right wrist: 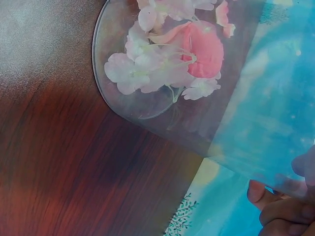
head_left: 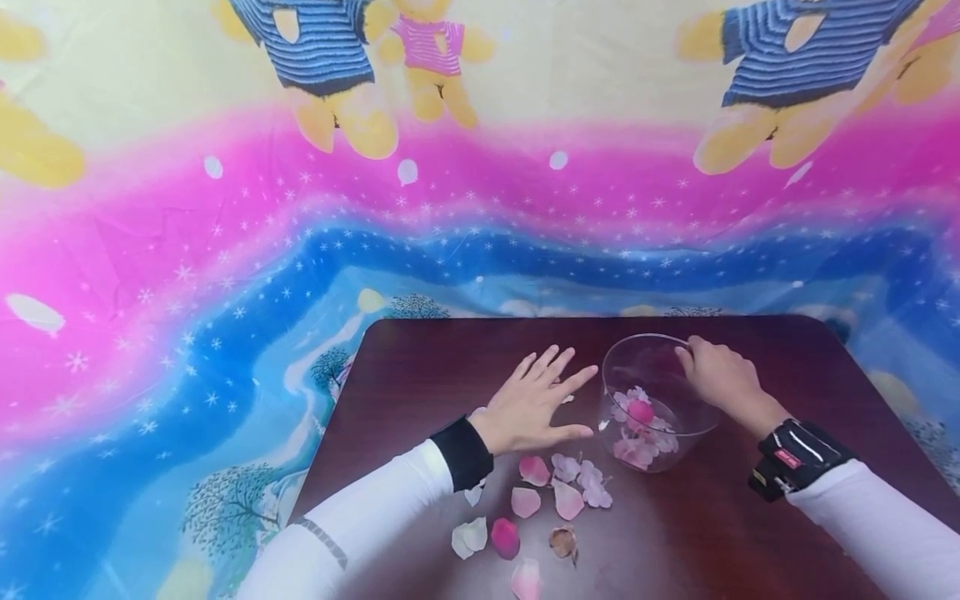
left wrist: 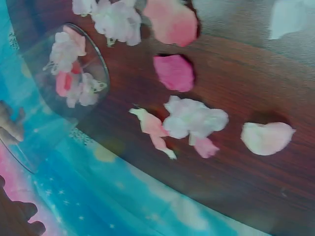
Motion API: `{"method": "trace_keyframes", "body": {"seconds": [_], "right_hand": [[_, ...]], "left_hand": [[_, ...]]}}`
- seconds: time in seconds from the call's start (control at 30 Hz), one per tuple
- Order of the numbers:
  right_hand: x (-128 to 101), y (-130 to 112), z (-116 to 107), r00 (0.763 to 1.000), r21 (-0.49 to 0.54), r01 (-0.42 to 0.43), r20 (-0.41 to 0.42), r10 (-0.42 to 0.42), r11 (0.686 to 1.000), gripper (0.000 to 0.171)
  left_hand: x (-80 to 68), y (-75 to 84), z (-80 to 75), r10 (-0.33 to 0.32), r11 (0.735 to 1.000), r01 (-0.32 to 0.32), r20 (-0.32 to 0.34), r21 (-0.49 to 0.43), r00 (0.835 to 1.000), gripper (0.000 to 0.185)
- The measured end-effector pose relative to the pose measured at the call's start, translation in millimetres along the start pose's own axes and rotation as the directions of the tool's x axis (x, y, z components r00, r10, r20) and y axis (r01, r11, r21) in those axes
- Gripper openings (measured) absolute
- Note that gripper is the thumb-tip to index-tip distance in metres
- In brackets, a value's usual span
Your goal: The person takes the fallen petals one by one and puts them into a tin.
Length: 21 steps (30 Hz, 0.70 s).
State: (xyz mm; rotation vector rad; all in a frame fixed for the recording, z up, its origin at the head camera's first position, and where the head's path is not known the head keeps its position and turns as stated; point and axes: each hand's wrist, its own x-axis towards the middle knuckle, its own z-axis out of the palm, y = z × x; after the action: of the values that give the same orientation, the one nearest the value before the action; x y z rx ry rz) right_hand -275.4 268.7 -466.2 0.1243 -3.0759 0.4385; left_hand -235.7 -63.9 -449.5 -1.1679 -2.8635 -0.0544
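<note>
A clear glass bowl (head_left: 637, 350) stands tilted on a dark wooden table (head_left: 420, 375). Pink and white petals (head_left: 640, 412) lie in its bottom. My right hand (head_left: 708, 371) grips the bowl's far right rim, fingers curled over the edge. My left hand (head_left: 555, 392) is open with fingers spread, flat on or just above the table to the left of the bowl. Loose petals (head_left: 567, 498) lie scattered in front of the bowl, near my left wrist. In the left wrist view the bowl (left wrist: 39, 118) sits beyond loose petals (left wrist: 192, 118). The right wrist view shows the bowl (right wrist: 197, 132) and my fingertips (right wrist: 278, 209).
A bright cloth (head_left: 225, 250) printed with teddy bears, stars and trees surrounds the table on the left, back and right. The table's left edge runs close to my left sleeve. A black wrist strap (head_left: 791, 458) sits on my right arm.
</note>
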Motion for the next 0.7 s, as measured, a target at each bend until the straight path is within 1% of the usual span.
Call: {"method": "trace_keyframes", "body": {"seconds": [0.1, 0.27, 0.4, 0.53, 0.7], "right_hand": [[0, 1, 0, 1.000, 0.005, 0.002, -0.002, -0.002, 1.000, 0.038], [1, 2, 1, 1.000, 0.007, 0.004, -0.001, -0.004, 1.000, 0.039], [1, 2, 1, 1.000, 0.002, 0.000, 0.001, 0.000, 1.000, 0.039], [2, 2, 0, 1.000, 0.000, -0.005, 0.007, 0.005, 1.000, 0.040], [1, 1, 0, 1.000, 0.000, -0.007, 0.017, 0.007, 1.000, 0.040]], "left_hand": [[-5.6, -8.5, 4.6, -0.015, 1.000, 0.015, -0.011, -0.020, 1.000, 0.086], [-15.5, -22.8, 13.8, -0.050, 0.998, 0.050, -0.015, -0.028, 0.999, 0.084], [-24.9, -32.7, 20.7, -0.090, 0.995, 0.090, 0.007, -0.051, 0.996, 0.083], [-34.8, -40.0, 27.6, -0.114, 0.990, 0.116, 0.028, -0.084, 0.993, 0.083], [-48.0, -47.1, 35.4, -0.137, 0.979, 0.139, 0.024, -0.148, 0.990, 0.082]]}}
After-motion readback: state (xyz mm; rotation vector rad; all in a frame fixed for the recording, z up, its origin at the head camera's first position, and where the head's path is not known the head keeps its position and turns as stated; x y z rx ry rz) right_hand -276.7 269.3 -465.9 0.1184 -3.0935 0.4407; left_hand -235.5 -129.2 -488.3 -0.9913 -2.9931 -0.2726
